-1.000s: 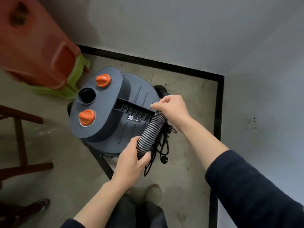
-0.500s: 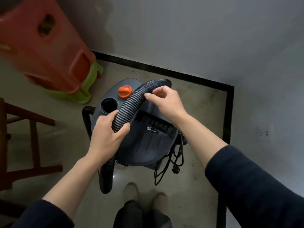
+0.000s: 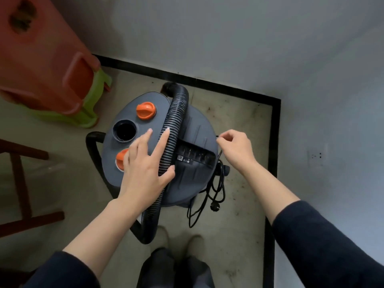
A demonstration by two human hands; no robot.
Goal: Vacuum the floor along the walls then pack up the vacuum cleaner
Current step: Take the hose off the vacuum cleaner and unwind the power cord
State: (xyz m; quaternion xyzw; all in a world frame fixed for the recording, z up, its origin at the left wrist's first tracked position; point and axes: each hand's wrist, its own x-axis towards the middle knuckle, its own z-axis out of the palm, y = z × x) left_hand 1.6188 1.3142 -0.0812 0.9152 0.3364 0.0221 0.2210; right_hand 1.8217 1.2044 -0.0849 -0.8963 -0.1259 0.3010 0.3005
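A round grey vacuum cleaner (image 3: 195,125) with two orange knobs stands on the floor in the room's corner. A ribbed black hose (image 3: 176,119) lies draped across its lid from back to front. My left hand (image 3: 145,165) rests on the lid with straight fingers, its index finger and thumb against the hose. My right hand (image 3: 234,147) hovers off the vacuum's right edge with curled fingers; a thin black cord seems to run at its fingertips, but I cannot tell whether it is pinched. The black power cord (image 3: 212,196) hangs in loops down the vacuum's right side.
Stacked orange and green plastic stools (image 3: 52,65) stand at the upper left. A dark wooden chair frame (image 3: 20,183) is at the left edge. White walls (image 3: 311,80) close in behind and to the right, with a black floor border. My shoes show below the vacuum.
Both hands have let go of the hose, which now lies across the lid. My left hand has flattened beside it; my right hand has moved off to the vacuum's right edge.
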